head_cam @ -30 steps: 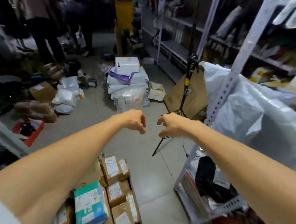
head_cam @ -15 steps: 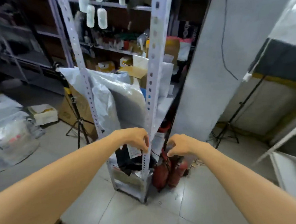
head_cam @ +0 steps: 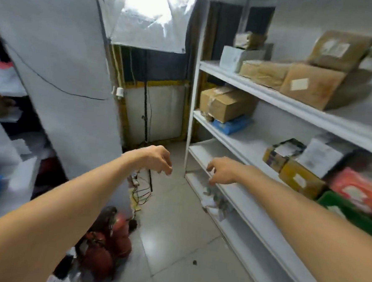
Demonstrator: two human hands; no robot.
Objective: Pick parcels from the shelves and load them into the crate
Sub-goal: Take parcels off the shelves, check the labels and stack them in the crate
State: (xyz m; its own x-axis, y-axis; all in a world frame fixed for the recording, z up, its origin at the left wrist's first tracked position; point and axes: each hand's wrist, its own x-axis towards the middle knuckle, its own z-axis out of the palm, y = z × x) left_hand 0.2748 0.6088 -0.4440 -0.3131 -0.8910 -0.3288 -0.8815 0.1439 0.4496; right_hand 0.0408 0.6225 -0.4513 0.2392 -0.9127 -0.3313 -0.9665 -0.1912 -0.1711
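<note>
With my left hand (head_cam: 155, 158) and right hand (head_cam: 221, 171) loosely curled and empty, I could nudge the cardboard box (head_cam: 225, 104) off the shelf (head_cam: 241, 146) by grabbing carelessly.

Bright overexposed glare from plastic sheet (head_cam: 152, 12) far top centre. Even indoor light, soft shadows. Motion blur on right shelves (head_cam: 292, 103), parcels (head_cam: 310, 87). Wide-angle bending at edges.

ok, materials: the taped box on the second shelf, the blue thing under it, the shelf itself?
Taped box: brown corrugated cardboard, matte, glossy clear tape over it. Blue parcel: looks like a soft plastic mailer, slightly shiny; blurred. Shelf: smooth white boards, painted metal or laminate, cannot tell which.
</note>
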